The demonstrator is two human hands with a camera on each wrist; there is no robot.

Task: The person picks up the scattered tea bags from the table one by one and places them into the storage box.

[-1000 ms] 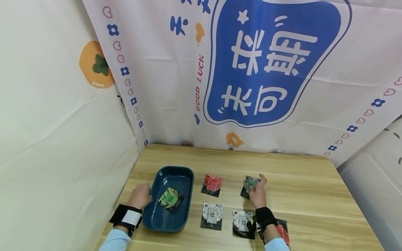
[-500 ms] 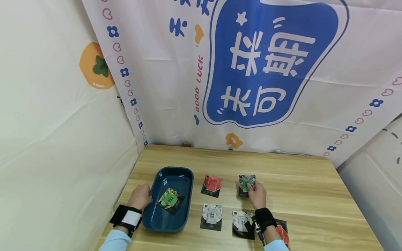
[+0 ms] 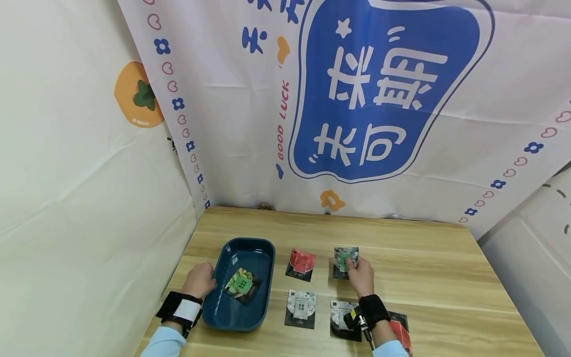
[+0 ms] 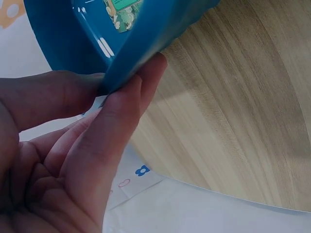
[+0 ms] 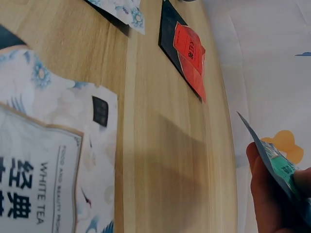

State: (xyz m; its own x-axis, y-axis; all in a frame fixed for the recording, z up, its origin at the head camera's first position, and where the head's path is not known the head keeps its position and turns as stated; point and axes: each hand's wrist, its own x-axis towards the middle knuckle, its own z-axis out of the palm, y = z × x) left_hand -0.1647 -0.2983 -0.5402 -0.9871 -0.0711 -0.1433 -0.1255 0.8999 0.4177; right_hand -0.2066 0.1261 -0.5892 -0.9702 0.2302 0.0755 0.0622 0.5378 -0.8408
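My left hand (image 3: 199,281) pinches the left rim of a dark blue tray (image 3: 252,315) between thumb and fingers; the left wrist view shows this grip closely. A green and yellow tea sachet (image 3: 242,283) lies inside the tray. Over the table's middle right, my right hand (image 3: 363,278) pinches another green-labelled tea sachet (image 3: 340,257) by its right side. In the right wrist view that sachet (image 5: 281,166) is seen nearly edge-on, raised off the table, thumb on its printed face and fingers behind.
Between tray and right hand lie a red sachet (image 3: 302,263) and a white sachet (image 3: 301,308). Another white sachet (image 3: 340,317), marked WHITE TEA, is partly under the right wrist. A second red sachet (image 3: 403,333) lies partly behind the forearm. A printed cloth (image 3: 250,163) hangs behind the table.
The right hand has lifted the green-labelled sachet and moved it left, the sachet turning straighter. My left hand and the tray have stayed in place.
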